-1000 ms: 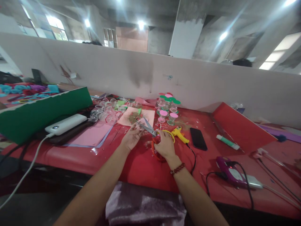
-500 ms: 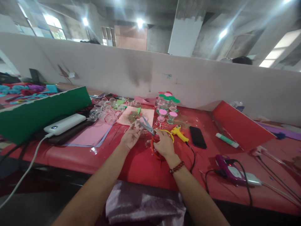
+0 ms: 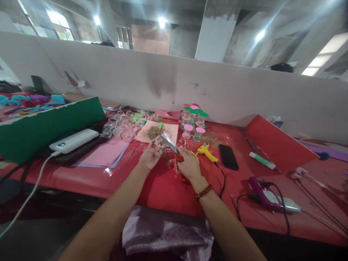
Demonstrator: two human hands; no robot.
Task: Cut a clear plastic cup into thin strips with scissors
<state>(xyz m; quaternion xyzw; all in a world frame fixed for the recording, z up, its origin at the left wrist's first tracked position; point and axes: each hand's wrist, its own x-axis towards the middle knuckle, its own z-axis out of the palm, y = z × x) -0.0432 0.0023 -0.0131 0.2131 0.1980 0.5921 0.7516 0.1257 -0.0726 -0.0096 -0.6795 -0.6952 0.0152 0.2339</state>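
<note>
My right hand (image 3: 189,165) grips the red and yellow handles of a pair of scissors (image 3: 170,142), whose metal blades point up and left. My left hand (image 3: 150,156) is pinched on a small clear plastic piece (image 3: 158,141) held right at the blades. Both hands hover over the red table cover (image 3: 163,188), just in front of a pink sheet (image 3: 171,131) strewn with scraps.
A yellow glue gun (image 3: 207,152) and a black phone (image 3: 228,156) lie to the right, then a glue stick (image 3: 262,161), a red board (image 3: 274,145) and a purple tool (image 3: 262,192). Left are clear cups (image 3: 121,127), a white power bank (image 3: 73,140) and a green board (image 3: 49,125).
Both hands have shifted slightly up and left; the scissor blades have tilted steeper against the piece in my left hand.
</note>
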